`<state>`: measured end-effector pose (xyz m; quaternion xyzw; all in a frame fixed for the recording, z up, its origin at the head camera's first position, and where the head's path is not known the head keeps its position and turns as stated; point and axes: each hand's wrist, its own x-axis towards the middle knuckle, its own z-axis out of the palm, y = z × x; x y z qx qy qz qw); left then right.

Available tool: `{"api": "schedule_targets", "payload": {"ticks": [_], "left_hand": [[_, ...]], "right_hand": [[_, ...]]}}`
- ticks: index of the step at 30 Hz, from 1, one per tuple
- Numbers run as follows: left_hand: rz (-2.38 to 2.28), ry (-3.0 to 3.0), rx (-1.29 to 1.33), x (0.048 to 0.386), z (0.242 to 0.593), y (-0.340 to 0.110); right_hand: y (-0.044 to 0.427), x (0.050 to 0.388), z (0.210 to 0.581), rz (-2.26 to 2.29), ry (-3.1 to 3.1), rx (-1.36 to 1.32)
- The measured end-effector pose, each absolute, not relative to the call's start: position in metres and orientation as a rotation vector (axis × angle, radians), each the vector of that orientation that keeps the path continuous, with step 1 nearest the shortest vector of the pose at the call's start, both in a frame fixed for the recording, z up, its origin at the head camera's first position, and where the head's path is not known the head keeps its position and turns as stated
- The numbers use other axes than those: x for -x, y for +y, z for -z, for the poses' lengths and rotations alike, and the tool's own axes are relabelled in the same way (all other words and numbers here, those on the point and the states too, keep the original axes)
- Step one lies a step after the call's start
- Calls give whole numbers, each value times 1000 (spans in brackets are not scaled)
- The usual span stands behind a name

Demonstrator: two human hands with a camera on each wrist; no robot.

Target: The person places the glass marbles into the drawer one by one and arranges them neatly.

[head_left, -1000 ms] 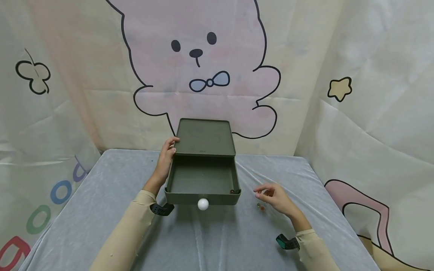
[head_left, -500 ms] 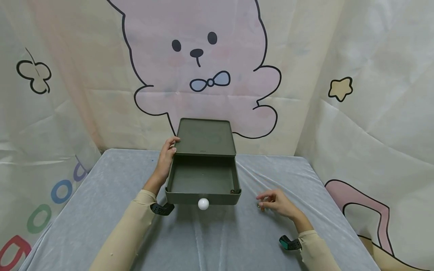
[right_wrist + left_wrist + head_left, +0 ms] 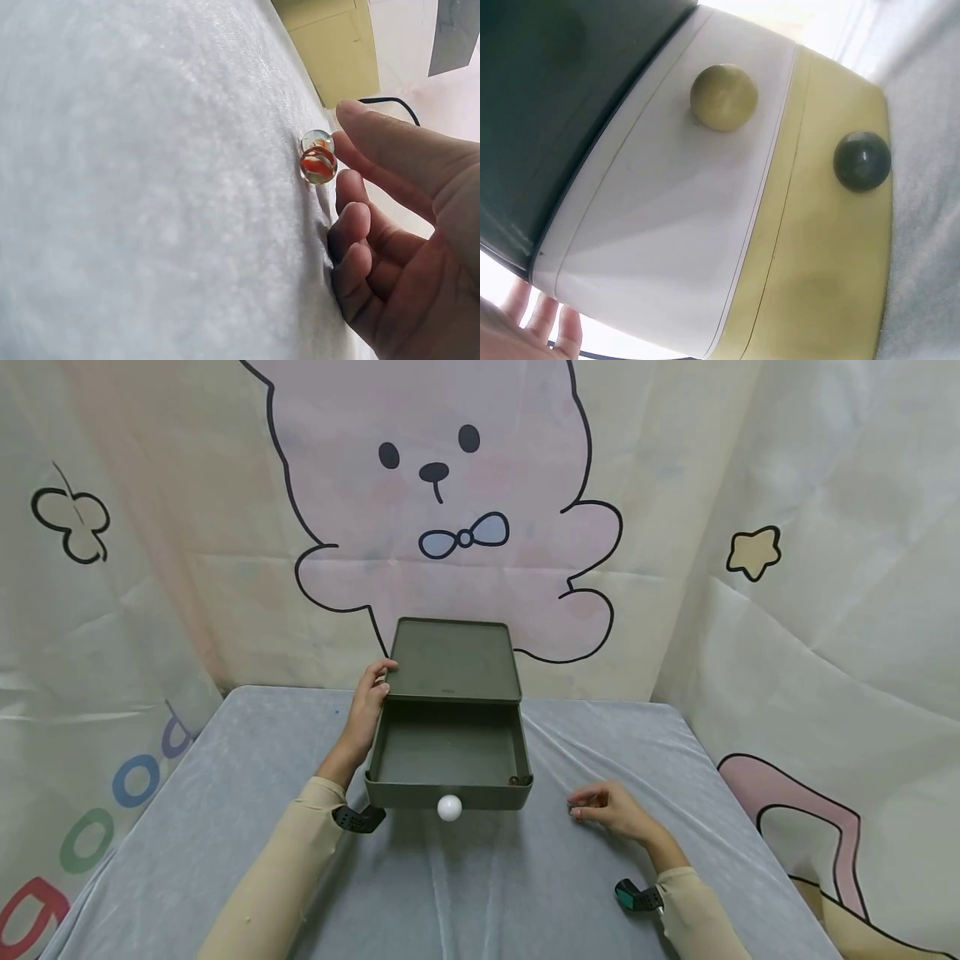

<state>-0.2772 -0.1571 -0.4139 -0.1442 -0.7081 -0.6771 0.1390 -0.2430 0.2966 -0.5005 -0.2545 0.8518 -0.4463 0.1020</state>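
My left hand rests against the left side of a dark green drawer cabinet, fingertips at its top edge. The cabinet's top drawer, with a white knob, is pulled out. Small marbles lie in that drawer's front right corner. To the right, my right hand is low over the cloth with fingers loosely bent. In the right wrist view, a clear marble with orange swirls sits on the cloth against a second marble, just beside my thumb and index fingertips; neither appears pinched.
Below the green drawer, the left wrist view shows a white drawer and a yellow drawer, both closed, with round knobs. A grey-blue cloth covers the table. Printed fabric walls stand behind and at both sides.
My right hand has moved down and slightly toward me onto the loose marbles, now hidden behind it in the head view. My left hand and the drawer cabinet have stayed put.
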Motion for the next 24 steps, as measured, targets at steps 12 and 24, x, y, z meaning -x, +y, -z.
{"api": "schedule_targets", "payload": {"ticks": [12, 24], "left_hand": [[1960, -2058, 407, 276, 413, -157], [1964, -2049, 411, 277, 413, -157]], "right_hand": [[297, 245, 502, 1303, 2549, 776], [289, 240, 496, 1286, 2574, 654]]}}
